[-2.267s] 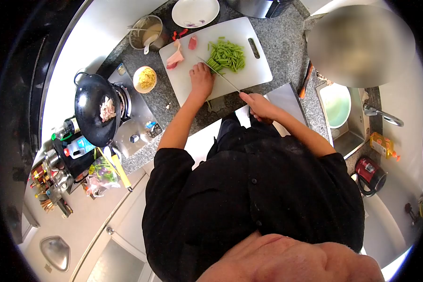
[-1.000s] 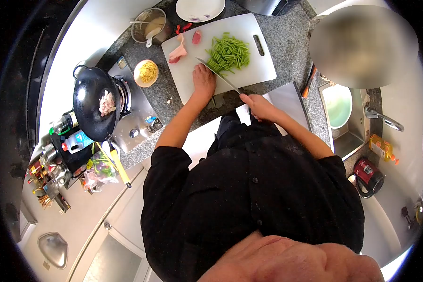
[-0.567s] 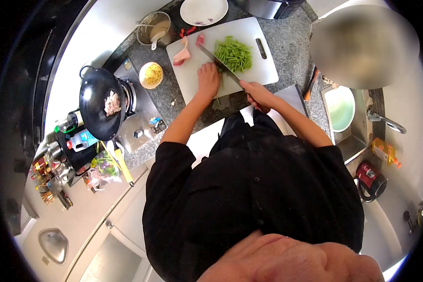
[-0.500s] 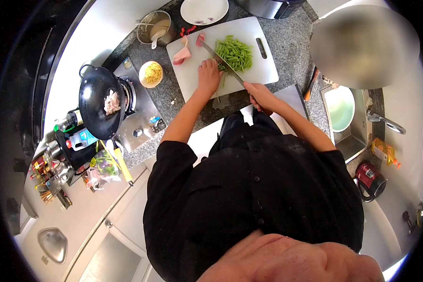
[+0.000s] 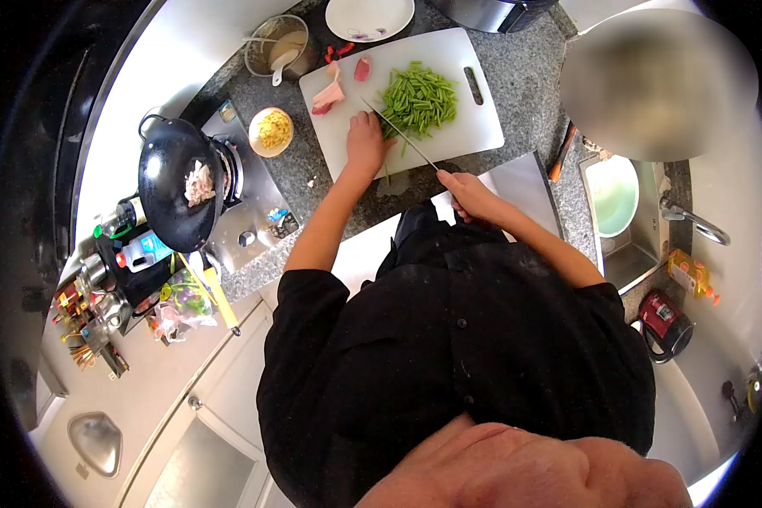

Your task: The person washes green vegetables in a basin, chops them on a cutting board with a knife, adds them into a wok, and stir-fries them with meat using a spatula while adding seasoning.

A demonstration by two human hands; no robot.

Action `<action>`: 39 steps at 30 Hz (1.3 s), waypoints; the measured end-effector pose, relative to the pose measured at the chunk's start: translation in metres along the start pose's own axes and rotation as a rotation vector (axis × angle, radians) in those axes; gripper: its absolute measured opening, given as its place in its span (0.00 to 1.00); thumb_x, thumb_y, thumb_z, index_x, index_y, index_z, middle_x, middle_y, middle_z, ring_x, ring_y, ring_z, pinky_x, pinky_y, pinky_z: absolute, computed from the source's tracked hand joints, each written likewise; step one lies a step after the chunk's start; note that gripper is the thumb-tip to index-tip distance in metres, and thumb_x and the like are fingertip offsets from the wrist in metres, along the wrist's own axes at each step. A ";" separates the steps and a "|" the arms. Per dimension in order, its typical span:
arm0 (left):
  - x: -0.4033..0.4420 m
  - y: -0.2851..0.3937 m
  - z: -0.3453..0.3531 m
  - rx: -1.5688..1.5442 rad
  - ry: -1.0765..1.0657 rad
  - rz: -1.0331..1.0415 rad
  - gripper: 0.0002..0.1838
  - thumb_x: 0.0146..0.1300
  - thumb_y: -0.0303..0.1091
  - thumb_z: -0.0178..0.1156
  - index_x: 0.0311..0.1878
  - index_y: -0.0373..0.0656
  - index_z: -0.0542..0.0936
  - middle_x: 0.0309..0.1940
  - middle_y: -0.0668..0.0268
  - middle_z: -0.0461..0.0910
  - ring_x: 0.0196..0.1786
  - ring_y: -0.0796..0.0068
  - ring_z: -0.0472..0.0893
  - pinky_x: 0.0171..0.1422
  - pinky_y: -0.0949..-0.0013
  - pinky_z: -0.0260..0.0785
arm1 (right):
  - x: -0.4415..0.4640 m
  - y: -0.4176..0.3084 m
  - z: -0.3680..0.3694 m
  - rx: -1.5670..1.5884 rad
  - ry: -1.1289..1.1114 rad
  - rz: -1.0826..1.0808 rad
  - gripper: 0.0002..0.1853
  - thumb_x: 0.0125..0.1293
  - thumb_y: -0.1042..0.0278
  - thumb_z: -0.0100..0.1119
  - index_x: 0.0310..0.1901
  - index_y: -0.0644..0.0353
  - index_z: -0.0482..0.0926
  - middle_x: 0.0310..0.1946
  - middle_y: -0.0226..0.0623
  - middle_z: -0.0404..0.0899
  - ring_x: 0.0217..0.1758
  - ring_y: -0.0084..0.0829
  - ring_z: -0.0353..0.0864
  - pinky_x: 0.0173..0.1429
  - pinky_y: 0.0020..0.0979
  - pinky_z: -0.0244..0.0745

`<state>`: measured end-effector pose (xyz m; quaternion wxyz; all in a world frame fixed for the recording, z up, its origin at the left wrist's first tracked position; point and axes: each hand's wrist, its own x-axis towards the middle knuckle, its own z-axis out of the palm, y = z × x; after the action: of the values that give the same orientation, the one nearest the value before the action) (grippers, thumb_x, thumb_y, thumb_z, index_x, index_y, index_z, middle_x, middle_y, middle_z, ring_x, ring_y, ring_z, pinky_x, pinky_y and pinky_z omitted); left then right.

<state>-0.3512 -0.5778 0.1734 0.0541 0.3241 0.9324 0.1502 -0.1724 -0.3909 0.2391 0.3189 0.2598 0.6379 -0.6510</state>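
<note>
Chopping of the green stems [image 5: 420, 97] appears to be the step in hand. Right hand [image 5: 470, 195] grips the knife [image 5: 405, 138], its blade slanting over the cutting board [image 5: 472, 131]. Left hand [image 5: 367, 142] rests on the board with fingers bent, just beside the blade; whether it pins a stem cannot be told. Cut stems lie heaped across the blade from the left hand, forward of the right. Next stroke, in judgement, calls for fingertips tucked clear.

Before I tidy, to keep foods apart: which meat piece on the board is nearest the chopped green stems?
The small reddish piece; the longer, partly pale piece lies farther from the stems, near the left edge of the board.
</note>
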 end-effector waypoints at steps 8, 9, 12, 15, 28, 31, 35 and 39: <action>-0.003 -0.001 0.011 -0.047 0.105 0.042 0.21 0.50 0.34 0.69 0.43 0.34 0.73 0.41 0.52 0.72 0.46 0.51 0.72 0.49 0.55 0.70 | 0.010 -0.012 0.008 -0.109 -0.024 0.059 0.33 0.73 0.37 0.41 0.40 0.69 0.71 0.16 0.32 0.67 0.12 0.25 0.67 0.16 0.31 0.66; -0.004 -0.001 0.011 -0.049 0.105 0.039 0.21 0.50 0.34 0.69 0.43 0.34 0.73 0.41 0.52 0.72 0.46 0.51 0.72 0.49 0.55 0.70 | 0.016 -0.014 0.010 -0.078 -0.036 0.081 0.34 0.73 0.36 0.41 0.42 0.71 0.71 0.16 0.32 0.67 0.11 0.25 0.66 0.16 0.31 0.66; -0.003 0.000 0.013 -0.039 0.103 0.025 0.19 0.50 0.33 0.68 0.43 0.35 0.74 0.41 0.52 0.72 0.45 0.51 0.72 0.49 0.55 0.70 | 0.038 -0.025 0.008 -0.098 -0.040 0.090 0.35 0.73 0.36 0.41 0.43 0.72 0.71 0.15 0.32 0.66 0.11 0.25 0.65 0.16 0.31 0.65; -0.006 -0.004 0.010 0.001 0.083 0.030 0.18 0.51 0.30 0.67 0.43 0.35 0.74 0.42 0.52 0.73 0.45 0.50 0.72 0.49 0.54 0.70 | 0.058 -0.022 0.017 -0.144 -0.021 0.037 0.35 0.73 0.36 0.41 0.45 0.72 0.72 0.16 0.31 0.65 0.12 0.26 0.64 0.16 0.32 0.64; 0.001 -0.026 -0.008 -0.160 0.129 0.033 0.29 0.44 0.34 0.75 0.49 0.36 0.74 0.41 0.51 0.73 0.46 0.47 0.74 0.49 0.52 0.69 | -0.008 -0.032 -0.005 -0.078 0.045 -0.144 0.31 0.72 0.38 0.43 0.30 0.65 0.71 0.16 0.31 0.67 0.12 0.26 0.66 0.16 0.33 0.65; -0.018 -0.028 -0.009 -0.136 0.169 0.014 0.27 0.45 0.34 0.74 0.49 0.37 0.75 0.39 0.51 0.74 0.43 0.47 0.75 0.48 0.53 0.70 | -0.011 -0.021 0.000 -0.105 0.023 -0.092 0.31 0.72 0.39 0.45 0.30 0.66 0.72 0.16 0.34 0.67 0.12 0.29 0.69 0.16 0.34 0.67; -0.021 -0.030 0.003 -0.244 0.141 -0.078 0.19 0.49 0.32 0.70 0.45 0.38 0.77 0.38 0.53 0.74 0.43 0.48 0.75 0.47 0.52 0.69 | -0.005 -0.011 0.004 -0.154 0.019 -0.030 0.28 0.73 0.41 0.46 0.34 0.65 0.73 0.16 0.32 0.67 0.11 0.24 0.65 0.15 0.29 0.62; -0.018 -0.027 0.010 -0.294 0.191 -0.087 0.14 0.52 0.29 0.65 0.42 0.38 0.78 0.35 0.54 0.75 0.40 0.48 0.76 0.45 0.52 0.70 | 0.001 -0.013 0.002 -0.254 0.022 0.027 0.29 0.72 0.40 0.47 0.34 0.66 0.73 0.17 0.34 0.67 0.11 0.27 0.67 0.15 0.32 0.63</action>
<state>-0.3509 -0.6070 0.1558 0.0185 0.2565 0.9144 0.3126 -0.1824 -0.3936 0.2472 0.3509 0.2330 0.7152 -0.5577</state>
